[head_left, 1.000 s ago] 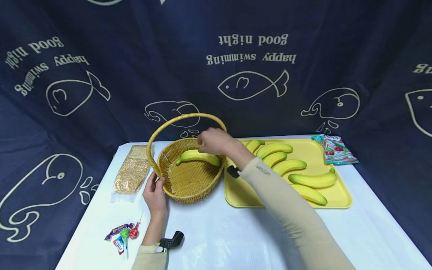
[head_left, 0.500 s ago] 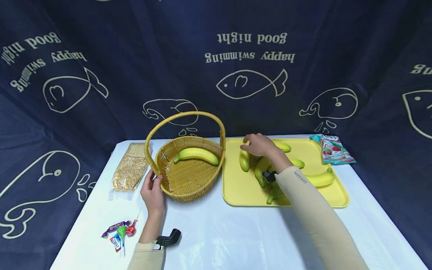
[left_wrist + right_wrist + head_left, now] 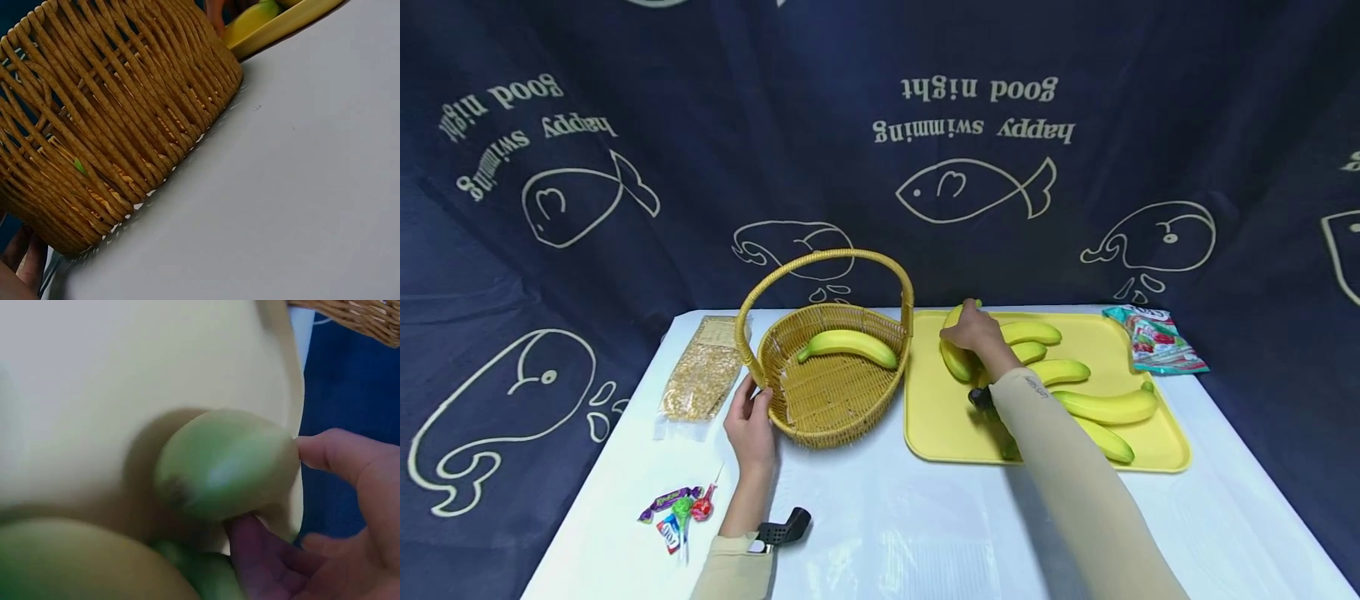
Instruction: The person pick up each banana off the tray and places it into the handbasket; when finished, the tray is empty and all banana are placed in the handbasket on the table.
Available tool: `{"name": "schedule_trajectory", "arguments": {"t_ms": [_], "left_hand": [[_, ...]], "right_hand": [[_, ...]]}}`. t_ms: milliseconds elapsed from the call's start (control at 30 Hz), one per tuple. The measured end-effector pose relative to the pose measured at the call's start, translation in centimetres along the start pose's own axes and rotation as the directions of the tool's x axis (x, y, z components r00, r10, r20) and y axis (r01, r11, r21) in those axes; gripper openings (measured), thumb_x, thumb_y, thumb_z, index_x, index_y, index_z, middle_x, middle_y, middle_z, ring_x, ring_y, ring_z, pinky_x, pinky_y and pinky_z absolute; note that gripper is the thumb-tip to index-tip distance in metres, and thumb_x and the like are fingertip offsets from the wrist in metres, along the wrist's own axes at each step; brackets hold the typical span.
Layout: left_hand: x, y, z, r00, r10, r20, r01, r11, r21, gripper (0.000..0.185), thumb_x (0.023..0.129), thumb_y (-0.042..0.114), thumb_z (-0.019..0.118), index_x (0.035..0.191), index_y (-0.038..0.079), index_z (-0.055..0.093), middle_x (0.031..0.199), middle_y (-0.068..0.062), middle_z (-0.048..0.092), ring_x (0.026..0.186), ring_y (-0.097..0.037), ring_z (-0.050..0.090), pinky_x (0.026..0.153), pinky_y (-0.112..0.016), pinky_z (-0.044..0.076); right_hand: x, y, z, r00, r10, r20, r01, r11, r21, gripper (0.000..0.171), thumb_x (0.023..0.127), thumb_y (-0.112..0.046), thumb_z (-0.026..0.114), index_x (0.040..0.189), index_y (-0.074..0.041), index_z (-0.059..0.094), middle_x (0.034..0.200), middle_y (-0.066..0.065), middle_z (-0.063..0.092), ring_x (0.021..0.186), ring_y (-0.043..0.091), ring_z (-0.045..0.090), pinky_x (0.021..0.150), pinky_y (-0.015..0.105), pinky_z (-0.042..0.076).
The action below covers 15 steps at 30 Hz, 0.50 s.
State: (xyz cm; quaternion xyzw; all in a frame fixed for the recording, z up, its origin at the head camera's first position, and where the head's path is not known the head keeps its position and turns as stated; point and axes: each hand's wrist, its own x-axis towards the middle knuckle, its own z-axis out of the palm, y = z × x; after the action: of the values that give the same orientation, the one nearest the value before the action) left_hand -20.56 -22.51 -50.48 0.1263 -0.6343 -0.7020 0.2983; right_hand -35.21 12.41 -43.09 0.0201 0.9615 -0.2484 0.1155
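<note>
Now the right hand (image 3: 972, 332) pinches a banana (image 3: 956, 360) on the yellow tray (image 3: 936, 429); left hand (image 3: 751, 422), fingers relaxed, rests against the basket (image 3: 820, 417)

Overall light: bright and even in the head view, falling from above.
Table (image 3: 925, 533): the white cover shows soft glare patches near its front edge.
Shadows: short and soft beside the basket (image 3: 827, 392) and under the sleeve over the tray (image 3: 1150, 454).
Backdrop (image 3: 700, 125): dark, its printed lines bending toward the picture corners.
Left wrist view: basket weave sharp, far corner softer.
Right wrist view: dim and blurred; banana (image 3: 228, 462) and fingers (image 3: 337, 453) out of focus.
</note>
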Motion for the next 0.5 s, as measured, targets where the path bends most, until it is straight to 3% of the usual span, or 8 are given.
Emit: {"name": "schedule_trajectory", "arguments": {"t_ms": [100, 167, 233, 300, 400, 500], "left_hand": [[-0.3, 0.2, 0.1, 1.000, -0.017, 0.017, 0.017, 1.000, -0.004, 0.039, 0.091, 0.008, 0.058, 0.129, 0.017, 0.063, 0.125, -0.006, 0.060, 0.112, -0.020, 0.059, 0.085, -0.020, 0.048], [-0.7, 0.9, 0.3, 0.999, -0.018, 0.027, 0.018, 1.000, -0.007, 0.039, 0.091, 0.008, 0.057, 0.129, 0.013, 0.062, 0.126, -0.010, 0.060, 0.111, -0.019, 0.059, 0.084, -0.019, 0.048], [-1.0, 1.7, 0.4, 0.999, -0.020, 0.036, 0.020, 1.000, 0.004, 0.040, 0.091, 0.007, 0.057, 0.130, 0.011, 0.061, 0.127, -0.011, 0.059, 0.111, -0.020, 0.059, 0.084, -0.019, 0.048], [-1.3, 2.5, 0.5, 0.999, -0.018, 0.043, 0.017, 0.999, 0.030, 0.040, 0.091, 0.007, 0.057, 0.131, 0.009, 0.060, 0.127, -0.012, 0.059, 0.111, -0.020, 0.059, 0.085, -0.019, 0.047], [-1.4, 3.1, 0.5, 0.999, -0.016, 0.037, 0.014, 0.998, 0.059, 0.040, 0.091, 0.007, 0.056, 0.131, 0.009, 0.059, 0.127, -0.012, 0.059, 0.112, -0.022, 0.059, 0.085, -0.018, 0.047], [-1.4, 3.4, 0.5, 1.000, -0.010, 0.026, 0.008, 0.998, 0.067, 0.040, 0.092, 0.008, 0.056, 0.131, 0.009, 0.060, 0.126, -0.012, 0.059, 0.111, -0.024, 0.059, 0.085, -0.018, 0.047]], "right_hand": [[-0.5, 0.5, -0.2, 1.000, 0.030, 0.007, -0.030, 0.995, 0.094, 0.101, 0.086, -0.044, 0.060, 0.151, 0.002, -0.003, 0.128, 0.029, 0.049, 0.106, 0.044, 0.052, 0.085, 0.049, 0.046], [-0.8, 0.9, -0.6, 1.000, 0.017, 0.018, -0.019, 0.983, 0.180, 0.106, 0.085, -0.044, 0.060, 0.151, 0.001, -0.008, 0.107, 0.026, 0.059, 0.084, 0.037, 0.058, 0.073, 0.046, 0.048], [-1.5, 1.0, -1.4, 1.000, -0.008, 0.019, 0.002, 0.957, 0.291, 0.105, 0.085, -0.042, 0.061, 0.151, -0.003, -0.010, 0.083, 0.018, 0.059, 0.062, 0.028, 0.054, 0.063, 0.043, 0.045], [-2.6, 0.8, -2.6, 1.000, -0.028, -0.010, 0.030, 0.928, 0.372, 0.104, 0.084, -0.040, 0.062, 0.152, -0.007, -0.009, 0.069, 0.010, 0.056, 0.051, 0.022, 0.049, 0.057, 0.040, 0.043], [-5.2, -0.3, -4.8, 0.989, -0.061, -0.132, 0.113, 0.897, 0.427, 0.099, 0.083, -0.036, 0.064, 0.154, -0.015, -0.001, 0.078, 0.007, 0.059, 0.057, 0.023, 0.056, 0.059, 0.037, 0.045], [-8.1, -1.9, -7.1, 0.955, -0.126, -0.270, 0.230, 0.889, 0.396, 0.095, 0.082, -0.034, 0.065, 0.154, -0.019, 0.005, 0.097, 0.007, 0.062, 0.073, 0.028, 0.064, 0.065, 0.037, 0.048]]}}
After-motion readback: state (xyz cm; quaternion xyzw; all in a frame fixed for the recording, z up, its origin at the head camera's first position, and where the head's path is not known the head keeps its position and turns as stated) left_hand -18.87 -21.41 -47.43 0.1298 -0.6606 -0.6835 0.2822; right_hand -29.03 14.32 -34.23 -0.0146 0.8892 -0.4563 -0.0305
